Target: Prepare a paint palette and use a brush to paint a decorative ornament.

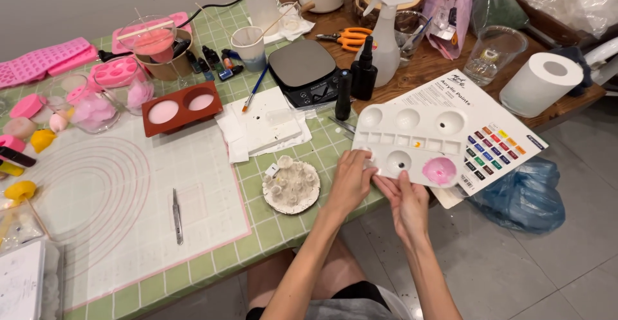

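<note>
Green checked cloth (270,226) covers the crowded craft table, seen from the head camera; a white paint palette (412,143) with a pink-filled well juts past the table's near edge; the left hand (351,181) pinches its near-left corner, the right hand (407,204) closes on its near rim; just left sits a round white sculpted piece (291,183); tweezers (177,216) lie on the silicone mat (129,197).

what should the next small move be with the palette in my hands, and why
Probably set the white palette flat on the table beside the small white sculpted piece. Both the left hand and the right hand hold its near edge past the table's rim, and one well holds pink paint that could run.
</note>
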